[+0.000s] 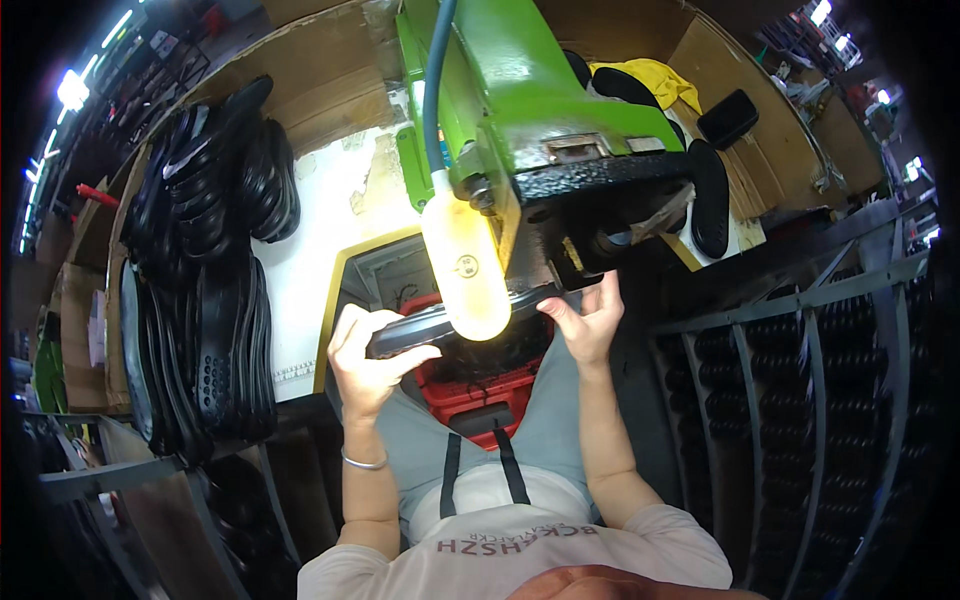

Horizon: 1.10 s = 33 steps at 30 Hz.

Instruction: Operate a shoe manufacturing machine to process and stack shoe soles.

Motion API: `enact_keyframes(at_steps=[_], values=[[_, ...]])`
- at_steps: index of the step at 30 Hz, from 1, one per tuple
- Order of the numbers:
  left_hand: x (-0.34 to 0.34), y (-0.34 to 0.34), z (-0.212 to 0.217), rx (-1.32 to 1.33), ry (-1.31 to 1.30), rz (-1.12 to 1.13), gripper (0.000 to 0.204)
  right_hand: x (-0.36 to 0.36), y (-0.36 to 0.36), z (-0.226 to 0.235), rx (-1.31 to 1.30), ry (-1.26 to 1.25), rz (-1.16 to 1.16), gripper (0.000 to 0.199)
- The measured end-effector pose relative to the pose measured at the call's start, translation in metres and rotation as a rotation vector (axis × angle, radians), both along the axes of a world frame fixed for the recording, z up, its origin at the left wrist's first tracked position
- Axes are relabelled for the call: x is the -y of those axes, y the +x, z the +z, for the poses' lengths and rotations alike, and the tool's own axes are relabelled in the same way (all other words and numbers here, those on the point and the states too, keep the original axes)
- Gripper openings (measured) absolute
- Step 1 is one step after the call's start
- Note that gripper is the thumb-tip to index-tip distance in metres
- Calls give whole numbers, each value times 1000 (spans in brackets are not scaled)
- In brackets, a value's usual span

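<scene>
A black shoe sole point(408, 333) lies crosswise between my two hands, seen edge-on beneath the green machine point(560, 90). My left hand point(368, 362) pinches its left end, thumb on the near side. At the other end my right hand point(588, 318) grips with its thumb along the edge and fingers raised beside the machine's black head point(600, 215). A glowing oblong lamp point(466, 270) hangs in front and hides the middle of the sole. Whether the sole touches the machine's working part I cannot tell.
Stacked black soles point(215, 300) fill the left of the white worktop point(318, 230). Another sole point(709, 200), a black block point(728, 118) and a yellow cloth point(660, 82) lie at the right. A red crate point(485, 408) with dark scraps sits below my hands. Loaded metal racks point(800, 400) stand right.
</scene>
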<state>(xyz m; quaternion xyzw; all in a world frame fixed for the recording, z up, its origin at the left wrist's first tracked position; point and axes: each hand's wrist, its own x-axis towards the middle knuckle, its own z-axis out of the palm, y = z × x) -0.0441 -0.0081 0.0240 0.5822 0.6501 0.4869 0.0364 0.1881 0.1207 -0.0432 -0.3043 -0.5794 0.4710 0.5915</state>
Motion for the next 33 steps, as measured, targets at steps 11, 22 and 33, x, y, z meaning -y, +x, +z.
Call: enact_keyframes(at_steps=[11, 22, 33], values=[[8, -31, -71, -49, -193, -64, 41, 24, -37, -2, 331, 391, -325, 88], [-54, 56, -87, 272, -33, -215, 28, 27, -32, -41, 277, 180, -245, 75], [-61, 114, -132, 1071, 116, -253, 36, 42, -5, -159, -686, -848, 384, 70]])
